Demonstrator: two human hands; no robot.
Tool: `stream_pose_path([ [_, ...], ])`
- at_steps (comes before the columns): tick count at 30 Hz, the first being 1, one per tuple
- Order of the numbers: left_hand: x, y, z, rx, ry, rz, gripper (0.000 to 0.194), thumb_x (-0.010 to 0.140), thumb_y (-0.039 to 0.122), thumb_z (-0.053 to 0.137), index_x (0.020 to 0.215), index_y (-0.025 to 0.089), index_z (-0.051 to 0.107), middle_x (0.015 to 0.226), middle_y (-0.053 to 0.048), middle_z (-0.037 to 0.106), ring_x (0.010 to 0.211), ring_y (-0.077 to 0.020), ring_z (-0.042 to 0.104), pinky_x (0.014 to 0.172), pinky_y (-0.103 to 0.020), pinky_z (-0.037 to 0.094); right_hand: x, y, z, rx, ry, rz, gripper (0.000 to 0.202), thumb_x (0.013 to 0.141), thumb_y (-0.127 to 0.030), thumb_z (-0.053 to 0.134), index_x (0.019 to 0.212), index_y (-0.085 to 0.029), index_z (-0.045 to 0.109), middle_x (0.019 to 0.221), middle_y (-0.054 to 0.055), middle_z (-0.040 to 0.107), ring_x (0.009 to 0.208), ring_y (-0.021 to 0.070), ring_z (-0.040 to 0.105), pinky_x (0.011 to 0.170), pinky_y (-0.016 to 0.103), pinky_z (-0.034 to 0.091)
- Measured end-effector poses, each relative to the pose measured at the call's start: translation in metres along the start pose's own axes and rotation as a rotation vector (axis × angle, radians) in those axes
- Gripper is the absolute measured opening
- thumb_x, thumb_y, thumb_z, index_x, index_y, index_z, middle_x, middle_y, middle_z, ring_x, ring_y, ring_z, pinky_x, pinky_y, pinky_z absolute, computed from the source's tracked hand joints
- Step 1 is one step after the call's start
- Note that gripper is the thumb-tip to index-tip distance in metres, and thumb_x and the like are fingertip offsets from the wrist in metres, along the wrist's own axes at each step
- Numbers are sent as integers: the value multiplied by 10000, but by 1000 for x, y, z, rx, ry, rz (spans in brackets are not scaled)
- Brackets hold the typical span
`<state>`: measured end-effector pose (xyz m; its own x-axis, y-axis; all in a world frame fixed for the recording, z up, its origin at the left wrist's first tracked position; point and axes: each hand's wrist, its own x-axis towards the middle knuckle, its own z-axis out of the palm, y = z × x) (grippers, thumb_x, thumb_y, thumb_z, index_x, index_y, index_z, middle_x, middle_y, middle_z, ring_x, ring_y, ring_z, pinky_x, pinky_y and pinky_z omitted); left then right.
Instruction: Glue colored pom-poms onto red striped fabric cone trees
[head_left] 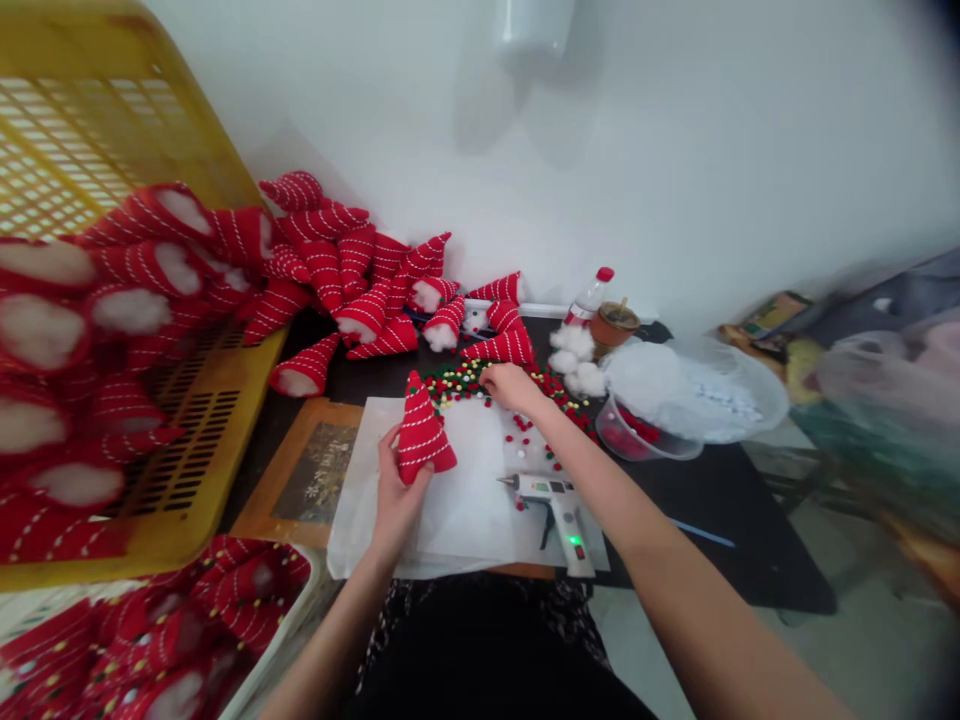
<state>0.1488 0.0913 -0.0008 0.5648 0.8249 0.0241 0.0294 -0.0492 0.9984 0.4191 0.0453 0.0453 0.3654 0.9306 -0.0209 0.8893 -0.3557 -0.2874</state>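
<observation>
Left hand (399,497) grasps red cone (422,435) low.
Likely light, soft; hold base (445,460). Right hand (510,387) at pompoms (455,382), grasp unclear.

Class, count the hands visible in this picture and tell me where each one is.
2. The left hand holds a red striped cone over the white paper; the right hand is at the pile of small coloured balls, anything it grips too small to tell.

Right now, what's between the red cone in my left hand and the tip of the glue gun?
In the head view, only a bare stretch of white paper shows between the red cone in your left hand and the tip of the glue gun.
</observation>
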Motion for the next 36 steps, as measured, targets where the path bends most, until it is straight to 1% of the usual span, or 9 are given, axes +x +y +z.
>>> stream_pose_path([
  [4, -6, -9, -4, 40, -9, -14, 681, 838, 359, 681, 1441, 247, 384, 1344, -119, 639, 1138, -252, 689, 975, -393, 555, 11, -10, 8, -44, -41, -4, 232, 956, -124, 561, 1031, -154, 778, 1128, 121, 780, 1055, 242, 703, 901, 265, 462],
  [9, -7, -14, -5, 62, -19, 4, 667, 851, 356, 670, 1443, 266, 377, 1398, -127, 605, 1184, -268, 667, 995, -422, 546, 13, -17, 15, -85, -72, 34, 277, 863, -23, 578, 1044, -143, 750, 1110, 167, 768, 1027, 277, 708, 827, 291, 489],
  [13, -7, -12, -5, 53, -27, 5, 669, 863, 377, 650, 1449, 250, 352, 1390, -132, 611, 1159, -257, 680, 967, -399, 559, 3, -15, 10, -49, -32, 36, 342, 832, 3, 562, 1087, -156, 725, 1097, 155, 767, 1000, 285, 712, 791, 304, 500],
  [16, -8, -11, -5, 40, -23, 0, 672, 862, 377, 653, 1450, 249, 354, 1390, -135, 607, 1164, -261, 675, 969, -403, 557, -10, -19, 3, 8, 39, 9, 381, 853, -29, 560, 1190, -159, 679, 1107, 130, 759, 992, 267, 709, 818, 317, 513],
  [18, -8, -12, -5, 40, -17, 4, 661, 857, 374, 660, 1439, 254, 370, 1405, -133, 593, 1188, -270, 661, 983, -412, 550, -20, -27, -1, 103, 90, -57, 388, 869, -60, 570, 1232, -176, 646, 1084, 80, 755, 966, 219, 707, 844, 297, 522],
  [22, -7, -16, -5, 34, -19, 18, 663, 853, 377, 668, 1437, 258, 379, 1419, -130, 574, 1202, -277, 645, 1003, -424, 537, -38, -51, 1, 581, 224, -304, 296, 861, -123, 612, 1146, -186, 653, 981, 24, 734, 845, 161, 696, 808, 275, 556],
  [24, -8, -17, -5, 23, -20, 25, 668, 850, 376, 667, 1441, 256, 378, 1422, -130, 568, 1197, -275, 642, 1007, -426, 534, -44, -63, 3, 742, 258, -370, 253, 862, -152, 627, 1109, -194, 663, 961, 19, 722, 826, 155, 692, 807, 285, 567],
  [28, -9, -17, -5, 21, -17, 30, 668, 856, 391, 667, 1444, 266, 378, 1443, -127, 546, 1231, -279, 623, 1027, -435, 526, -50, -77, 7, 816, 255, -342, 240, 854, -155, 661, 1088, -206, 672, 957, 20, 728, 835, 156, 700, 834, 304, 580],
  [36, -10, -14, -6, 9, -48, 43, 665, 860, 406, 668, 1442, 269, 377, 1436, -128, 558, 1217, -277, 637, 998, -421, 546, -50, -83, 15, 792, 309, -311, 249, 859, -147, 690, 1099, -214, 689, 973, 23, 776, 864, 174, 741, 856, 313, 589],
])
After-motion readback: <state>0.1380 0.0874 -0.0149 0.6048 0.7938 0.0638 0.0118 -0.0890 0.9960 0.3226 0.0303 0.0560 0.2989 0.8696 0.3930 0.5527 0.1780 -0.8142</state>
